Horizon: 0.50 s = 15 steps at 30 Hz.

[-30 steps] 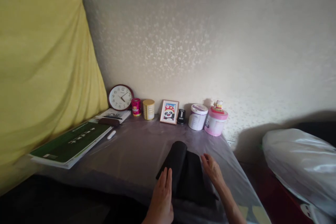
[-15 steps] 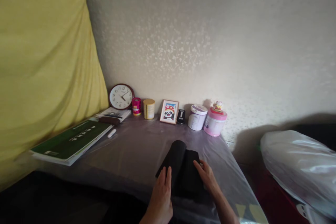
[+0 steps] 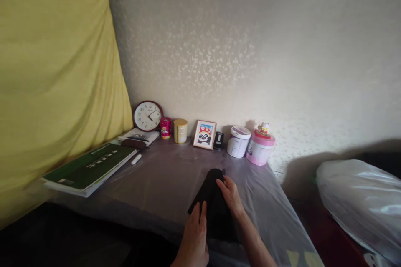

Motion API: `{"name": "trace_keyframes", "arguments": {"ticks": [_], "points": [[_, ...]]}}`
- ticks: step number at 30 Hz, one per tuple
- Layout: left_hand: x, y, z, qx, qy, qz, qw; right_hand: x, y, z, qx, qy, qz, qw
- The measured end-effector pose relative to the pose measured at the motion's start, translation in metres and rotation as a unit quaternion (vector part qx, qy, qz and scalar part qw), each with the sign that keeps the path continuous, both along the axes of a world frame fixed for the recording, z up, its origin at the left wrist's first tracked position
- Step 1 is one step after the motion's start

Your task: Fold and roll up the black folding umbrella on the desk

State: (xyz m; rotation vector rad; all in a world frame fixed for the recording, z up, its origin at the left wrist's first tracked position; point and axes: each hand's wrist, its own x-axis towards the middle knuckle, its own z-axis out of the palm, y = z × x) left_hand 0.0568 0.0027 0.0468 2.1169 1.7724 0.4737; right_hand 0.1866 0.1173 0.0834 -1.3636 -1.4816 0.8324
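A folded piece of black cloth (image 3: 205, 190) lies on the near part of the table; its exact kind does not show. Along its left side rests my left hand (image 3: 193, 235), fingers stretched out and touching the fabric. My right hand (image 3: 231, 196) is closed on the upper right edge of the cloth, which is folded over toward the left. The thumb side of that hand lies on top, and its fingertips are partly hidden.
Against the wall stand a clock (image 3: 148, 116), a pink can (image 3: 166, 127), a yellow tin (image 3: 180, 131), a framed panda picture (image 3: 204, 134) and two tubs (image 3: 239, 142). A green book (image 3: 90, 167) and a white oval object (image 3: 136, 159) lie left. A plastic bag (image 3: 360, 196) sits right.
My right hand has moved left and away from me, folding the right part of the cloth over toward the left part. My left hand stays on the left side. The view has shifted slightly.
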Motion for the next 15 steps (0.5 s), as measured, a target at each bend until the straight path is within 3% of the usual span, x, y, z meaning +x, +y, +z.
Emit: {"name": "trace_keyframes", "arguments": {"ticks": [7,15], "points": [[-0.004,0.006,-0.015,0.037,-0.009,-0.006,0.999,-0.022,0.017,-0.013,-0.028,-0.073,-0.022,0.997],[-0.012,0.005,-0.012,0.042,-0.030,-0.011,0.999,-0.032,0.014,-0.006,-0.120,-0.019,0.108,0.987]]}}
